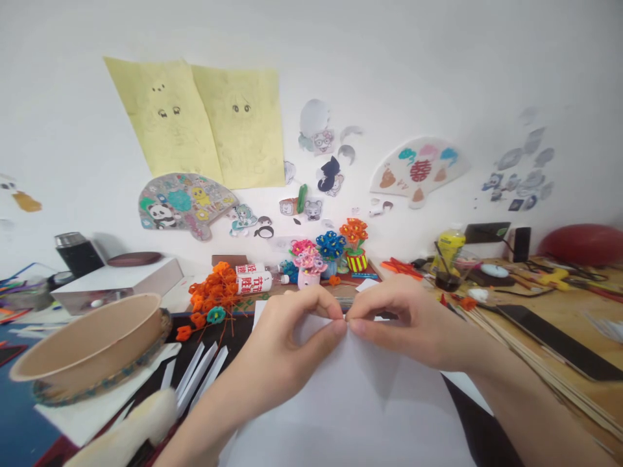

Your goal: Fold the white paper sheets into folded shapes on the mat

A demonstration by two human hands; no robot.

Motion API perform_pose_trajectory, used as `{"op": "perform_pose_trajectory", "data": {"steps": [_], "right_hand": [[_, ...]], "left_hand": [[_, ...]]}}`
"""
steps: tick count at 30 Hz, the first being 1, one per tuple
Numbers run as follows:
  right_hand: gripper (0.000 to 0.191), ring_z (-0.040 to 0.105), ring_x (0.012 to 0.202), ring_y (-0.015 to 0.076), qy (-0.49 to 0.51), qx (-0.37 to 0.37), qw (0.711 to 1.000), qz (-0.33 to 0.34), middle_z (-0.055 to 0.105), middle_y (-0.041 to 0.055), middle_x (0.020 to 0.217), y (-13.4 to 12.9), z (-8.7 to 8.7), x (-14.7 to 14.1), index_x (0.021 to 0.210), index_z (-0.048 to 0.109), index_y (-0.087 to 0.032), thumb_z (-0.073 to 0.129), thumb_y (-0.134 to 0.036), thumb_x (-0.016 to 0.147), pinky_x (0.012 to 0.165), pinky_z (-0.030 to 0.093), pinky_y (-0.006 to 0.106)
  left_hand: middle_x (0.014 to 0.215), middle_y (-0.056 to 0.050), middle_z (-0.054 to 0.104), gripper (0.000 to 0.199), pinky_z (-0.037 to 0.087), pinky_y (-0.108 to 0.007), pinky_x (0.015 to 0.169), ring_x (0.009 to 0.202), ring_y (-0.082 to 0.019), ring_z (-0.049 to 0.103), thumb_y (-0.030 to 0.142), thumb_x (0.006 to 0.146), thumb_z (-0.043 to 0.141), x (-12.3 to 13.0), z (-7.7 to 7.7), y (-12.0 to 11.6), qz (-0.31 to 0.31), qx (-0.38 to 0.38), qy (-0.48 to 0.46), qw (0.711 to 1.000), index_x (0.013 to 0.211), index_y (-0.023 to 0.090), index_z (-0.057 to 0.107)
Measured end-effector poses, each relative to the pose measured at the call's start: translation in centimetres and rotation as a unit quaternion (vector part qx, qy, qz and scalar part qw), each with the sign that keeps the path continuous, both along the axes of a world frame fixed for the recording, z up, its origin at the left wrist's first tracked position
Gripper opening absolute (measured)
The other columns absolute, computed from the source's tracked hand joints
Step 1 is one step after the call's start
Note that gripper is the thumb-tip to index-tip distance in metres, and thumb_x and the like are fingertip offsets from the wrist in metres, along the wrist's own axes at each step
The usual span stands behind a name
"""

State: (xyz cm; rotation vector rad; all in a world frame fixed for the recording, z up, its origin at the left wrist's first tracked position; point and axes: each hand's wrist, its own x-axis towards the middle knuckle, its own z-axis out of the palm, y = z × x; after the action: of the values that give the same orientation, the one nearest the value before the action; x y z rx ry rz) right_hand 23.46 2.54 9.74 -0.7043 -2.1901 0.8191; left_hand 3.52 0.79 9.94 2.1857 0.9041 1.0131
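My left hand [287, 344] and my right hand [409, 321] meet in front of me, thumb and forefinger pinched on each. Their fingertips nearly touch at the upper part of a large sheet of white paper [360, 408], which both appear to grip. Exactly how the paper sits between the fingertips is hidden. Below the hands the sheet spreads toward me, with a soft shadow on it. Narrow folded white paper strips [197, 373] lie to the left of my left forearm.
At left stand a beige oval bowl [92, 337] and a white box [121, 282]. Orange craft flowers [214, 288], white bottles [253, 282] and small flower pots [357, 259] line the back. On the right are a yellow bottle [448, 250], thin sticks [535, 363] and a black flat object [559, 340].
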Motion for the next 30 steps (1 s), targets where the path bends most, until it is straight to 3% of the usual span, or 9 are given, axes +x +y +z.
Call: {"op": "perform_pose_trajectory", "data": {"steps": [8, 21, 27, 30], "right_hand": [[0.018, 0.052, 0.061, 0.0115, -0.002, 0.026, 1.0, -0.003, 0.062, 0.0008, 0.064, 0.0, -0.2, -0.5, 0.068, 0.066, -0.015, 0.056, -0.018, 0.083, 0.057, 0.041, 0.022], [0.016, 0.054, 0.059, 0.0112, 0.103, 0.02, 0.994, -0.028, 0.063, 0.0003, 0.061, 0.1, -1.1, -1.2, 0.067, 0.07, -0.015, 0.057, -0.009, 0.075, 0.054, 0.043, 0.021], [0.014, 0.057, 0.061, 0.0109, 0.139, -0.008, 0.99, -0.022, 0.066, 0.0009, 0.066, -0.1, -1.0, -1.5, 0.072, 0.07, -0.015, 0.059, -0.016, 0.08, 0.056, 0.044, 0.021], [0.017, 0.057, 0.062, 0.0112, 0.109, -0.02, 0.994, -0.024, 0.067, 0.0018, 0.07, 0.2, -0.7, -1.1, 0.073, 0.069, -0.015, 0.058, -0.024, 0.083, 0.055, 0.043, 0.021]], "left_hand": [[0.073, 0.004, 0.056, 0.012, 0.035, -0.02, 0.061, 0.069, -0.01, 0.05, 0.016, 0.09, 0.05, 0.1, 0.1, -0.5, 0.002, 0.022, 0.027, 0.999, 0.079, 0.019, 0.055], [0.068, 0.003, 0.052, 0.015, 0.031, -0.022, 0.054, 0.061, -0.01, 0.043, 0.023, 0.09, 0.052, 0.3, -1.0, -0.4, 0.031, 0.054, -0.061, 0.996, 0.077, 0.018, 0.054], [0.07, 0.004, 0.054, 0.013, 0.034, -0.02, 0.057, 0.064, -0.01, 0.047, 0.024, 0.089, 0.055, 0.3, -1.0, -0.3, 0.032, 0.05, -0.086, 0.995, 0.077, 0.019, 0.055], [0.073, 0.003, 0.057, 0.015, 0.036, -0.021, 0.061, 0.066, -0.011, 0.05, 0.026, 0.089, 0.054, -0.1, -0.5, 0.2, 0.033, 0.04, -0.058, 0.997, 0.077, 0.019, 0.057]]}}
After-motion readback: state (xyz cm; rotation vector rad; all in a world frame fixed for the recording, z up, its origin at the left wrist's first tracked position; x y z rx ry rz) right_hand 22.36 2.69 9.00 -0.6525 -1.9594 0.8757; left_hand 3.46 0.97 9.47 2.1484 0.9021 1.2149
